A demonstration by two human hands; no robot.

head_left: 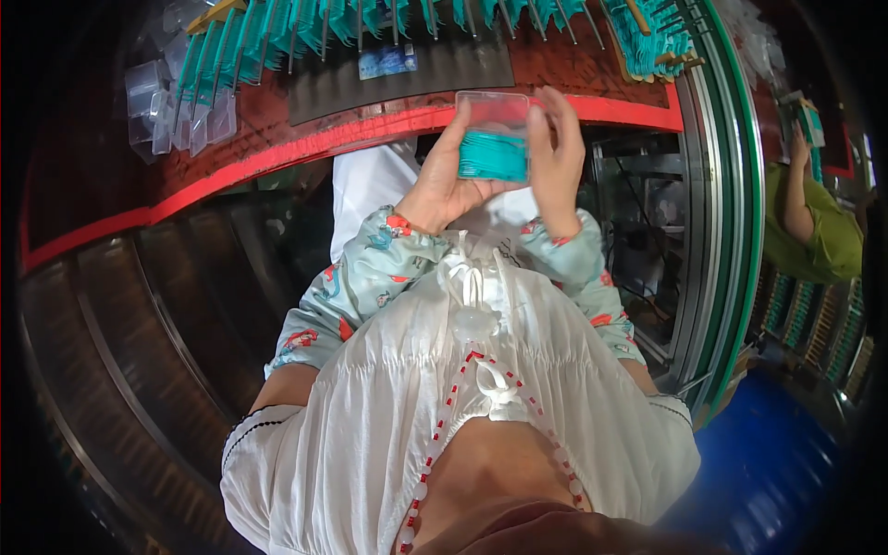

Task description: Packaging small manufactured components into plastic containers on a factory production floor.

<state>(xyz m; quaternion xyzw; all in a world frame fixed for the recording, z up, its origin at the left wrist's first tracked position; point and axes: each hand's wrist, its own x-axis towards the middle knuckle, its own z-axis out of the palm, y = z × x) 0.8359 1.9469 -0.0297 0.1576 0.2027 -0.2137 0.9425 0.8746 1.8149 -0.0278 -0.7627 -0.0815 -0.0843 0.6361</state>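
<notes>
A small clear plastic box (494, 137) is held up in front of me, near the table's front edge. Thin teal plastic picks (494, 156) lie packed side by side in its nearer part, while the farther part is see-through. My left hand (442, 176) grips the box from the left, thumb along its side and fingers beneath. At the right side of the box, my right hand (558, 157) has its fingers stretched out and slightly apart. Its thumb is at the box's right edge; whether it touches I cannot tell.
Many teal picks (305, 28) hang in rows on metal rods at the table's far side. Loose clear boxes (185, 116) pile up at the left. A dark mat (398, 83) covers part of the red-edged table (277, 148). A green-edged metal rail (721, 185) separates a co-worker (814, 222).
</notes>
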